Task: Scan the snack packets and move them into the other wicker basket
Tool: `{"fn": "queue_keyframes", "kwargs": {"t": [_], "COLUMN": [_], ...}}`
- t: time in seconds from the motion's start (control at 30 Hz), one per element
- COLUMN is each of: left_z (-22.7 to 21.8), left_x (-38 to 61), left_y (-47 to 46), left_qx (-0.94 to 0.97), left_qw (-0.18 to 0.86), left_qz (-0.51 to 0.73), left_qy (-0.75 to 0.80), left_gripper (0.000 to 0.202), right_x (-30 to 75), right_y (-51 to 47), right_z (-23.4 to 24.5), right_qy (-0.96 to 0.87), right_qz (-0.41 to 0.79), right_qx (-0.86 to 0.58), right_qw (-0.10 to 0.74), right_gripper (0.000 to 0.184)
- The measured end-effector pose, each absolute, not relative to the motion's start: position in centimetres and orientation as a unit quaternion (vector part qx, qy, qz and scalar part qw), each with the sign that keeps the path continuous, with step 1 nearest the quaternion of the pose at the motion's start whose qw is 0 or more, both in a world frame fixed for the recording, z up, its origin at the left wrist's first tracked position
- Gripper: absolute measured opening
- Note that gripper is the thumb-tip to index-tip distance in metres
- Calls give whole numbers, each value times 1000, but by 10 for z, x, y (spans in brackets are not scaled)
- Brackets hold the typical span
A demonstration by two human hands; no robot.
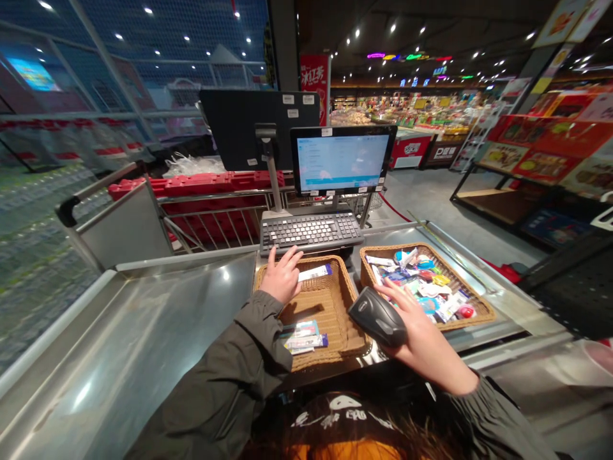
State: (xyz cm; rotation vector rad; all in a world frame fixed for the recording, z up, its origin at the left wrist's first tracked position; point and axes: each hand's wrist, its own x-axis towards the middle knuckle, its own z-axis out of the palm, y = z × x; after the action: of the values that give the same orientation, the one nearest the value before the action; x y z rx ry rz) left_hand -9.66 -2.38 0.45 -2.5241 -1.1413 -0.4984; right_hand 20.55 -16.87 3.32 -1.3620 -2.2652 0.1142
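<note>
A black barcode scanner is in my right hand, its head pointing left between the two wicker baskets. My left hand hovers at the back rim of the left basket, two fingers stretched toward the front edge of the black keyboard. A slim white and blue packet sticks out to the right from under that hand, seemingly held by the thumb side. Several flat packets lie at the near end of the left basket. The right basket holds many small, colourful wrapped items.
Behind the keyboard stand a lit monitor and a dark screen back. A metal counter stretches left. Beyond it is a cart with red crates. Boxed goods on a shelf stand at the right.
</note>
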Motion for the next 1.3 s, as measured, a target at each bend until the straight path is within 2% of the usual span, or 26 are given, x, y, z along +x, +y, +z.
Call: {"fn": "queue_keyframes", "kwargs": {"t": [0.13,0.33,0.7,0.9,1.07,1.3], "left_z": [-24,-64,-112,-99,-68,-12], "left_x": [-102,-102,-104,-100,-83,-11], "left_y": [-10,2,2,1,-10,-9], "left_qx": [-888,-887,-860,-867,-898,-940], "left_qw": [131,24,-48,-62,-61,-45], "left_qz": [-118,49,183,197,179,25], "left_qy": [-425,-458,-474,-453,-398,-339], "left_gripper": [16,25,24,32,46,51], "right_x": [208,211,218,229,254,295], "right_y": [-170,-170,-172,-179,-188,-205], "right_z": [32,31,30,34,28,17], "right_qy": [-829,-824,-814,-792,-771,-724], "right_qz": [51,57,61,56,47,23], "right_qx": [-505,-513,-528,-553,-579,-631], "right_qw": [235,231,236,252,260,279], "right_gripper": [46,46,46,55,49,49]}}
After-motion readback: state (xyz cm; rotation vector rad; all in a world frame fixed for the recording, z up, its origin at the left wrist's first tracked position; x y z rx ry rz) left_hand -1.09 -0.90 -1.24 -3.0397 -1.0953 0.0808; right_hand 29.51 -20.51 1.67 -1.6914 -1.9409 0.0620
